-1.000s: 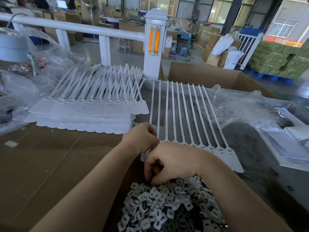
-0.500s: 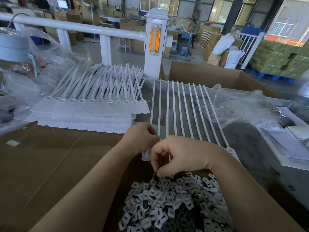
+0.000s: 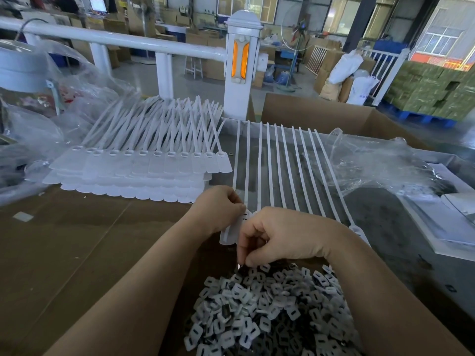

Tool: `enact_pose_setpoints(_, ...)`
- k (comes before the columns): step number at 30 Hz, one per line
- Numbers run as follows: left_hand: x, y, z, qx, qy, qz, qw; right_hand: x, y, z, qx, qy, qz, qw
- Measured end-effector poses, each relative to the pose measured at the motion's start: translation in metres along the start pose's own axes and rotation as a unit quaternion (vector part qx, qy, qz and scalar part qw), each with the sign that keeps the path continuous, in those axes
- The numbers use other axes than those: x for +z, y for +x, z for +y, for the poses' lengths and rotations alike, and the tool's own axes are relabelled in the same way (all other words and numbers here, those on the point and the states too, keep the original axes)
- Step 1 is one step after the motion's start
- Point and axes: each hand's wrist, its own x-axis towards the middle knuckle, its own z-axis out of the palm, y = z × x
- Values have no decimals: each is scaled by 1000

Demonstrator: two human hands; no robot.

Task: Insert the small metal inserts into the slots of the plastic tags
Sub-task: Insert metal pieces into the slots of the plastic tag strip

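While stacked tags [image 3: 144, 170] sit far left, left hand [image 3: 218, 209] pinches the end tag [image 3: 228, 233] of the strip row [image 3: 282, 165] at its head. Right hand [image 3: 280, 235], fingertips pressed together, pinches at an insert just above the insert pile [image 3: 270, 309].

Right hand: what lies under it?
Under the right hand lie the heads of the row of white plastic tags; only the end heads show. Its fingertips touch the pile of small grey inserts.

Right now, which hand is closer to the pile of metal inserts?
Right. The right hand reaches its fingertips down onto the pile of inserts; the left hand stays farther back, pinching a plastic tag.
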Motion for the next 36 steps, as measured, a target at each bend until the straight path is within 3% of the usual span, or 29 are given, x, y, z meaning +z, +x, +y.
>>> enact_pose_setpoints(16, 0, 2, -1, 0, -1, 10, 1000, 10, 7, -10, 4, -91, -25, 996)
enact_pose_setpoints(29, 1, 3, 0, -7, -73, 100, 992, -10, -7, 6, 6, 38, -19, 999)
enact_pose_setpoints(32, 1, 3, 1, 3, -99, 111, 989, -10, -5, 8, 25, 64, 101, 992)
enact_pose_setpoints(36, 0, 2, 4, 34, -155, 93, 983, -9, 2, 15, 49, 148, 337, 929)
